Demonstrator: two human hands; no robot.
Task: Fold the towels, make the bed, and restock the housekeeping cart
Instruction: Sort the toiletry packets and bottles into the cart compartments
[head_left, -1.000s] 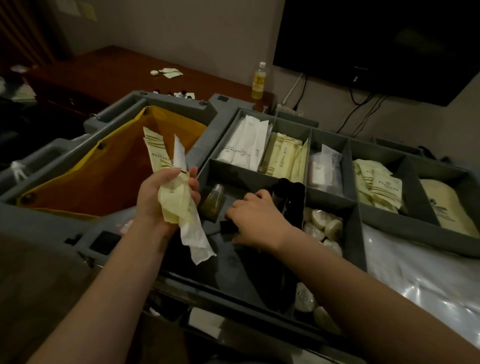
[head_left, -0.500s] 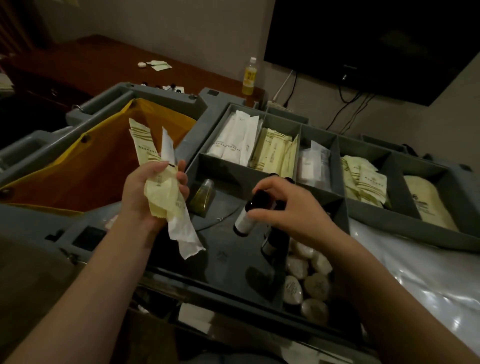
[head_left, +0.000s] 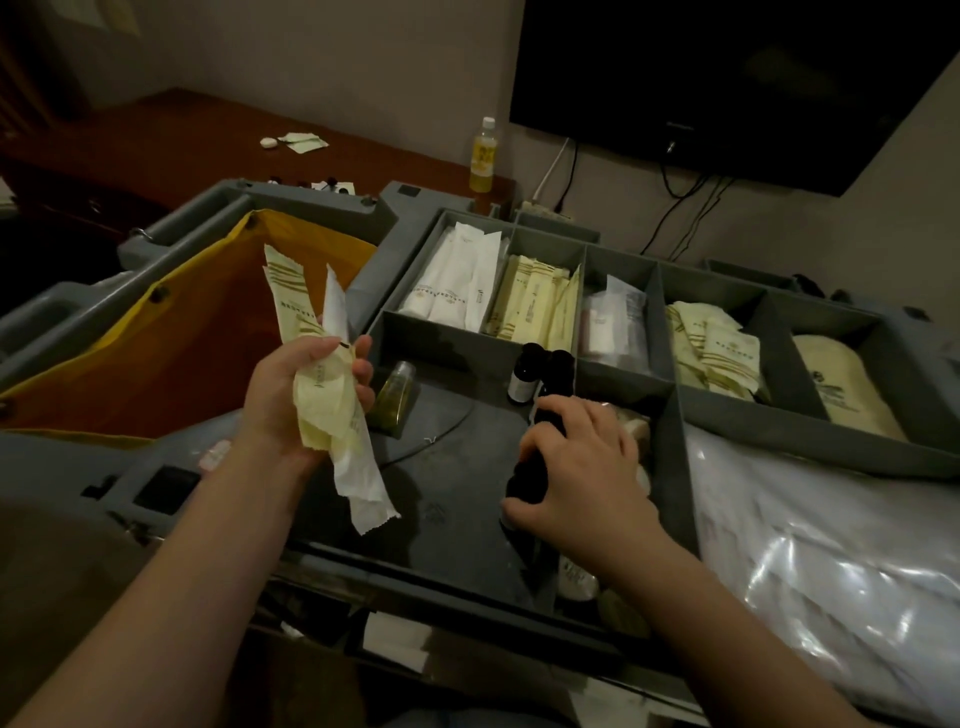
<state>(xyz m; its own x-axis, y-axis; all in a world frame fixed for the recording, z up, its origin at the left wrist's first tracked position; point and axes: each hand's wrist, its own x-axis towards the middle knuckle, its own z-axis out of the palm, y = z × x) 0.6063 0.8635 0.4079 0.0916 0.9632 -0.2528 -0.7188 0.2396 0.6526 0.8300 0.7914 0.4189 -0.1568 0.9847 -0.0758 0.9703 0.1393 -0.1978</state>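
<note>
On the cart (head_left: 67, 467), near its front edge, the right hand (head_left: 587, 467) wraps a dark bottle (head_left: 522, 475); the left hand (head_left: 280, 395) clutches loose packets (head_left: 322, 400). Rear compartments (head_left: 661, 322) look stocked; restocking seems partway, towels and bed unseen.

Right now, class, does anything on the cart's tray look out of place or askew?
Yes: the small green bottle lies tipped in the tray, apart from the dark bottles standing upright.

No legible print on the packets (head_left: 323, 387)
</note>
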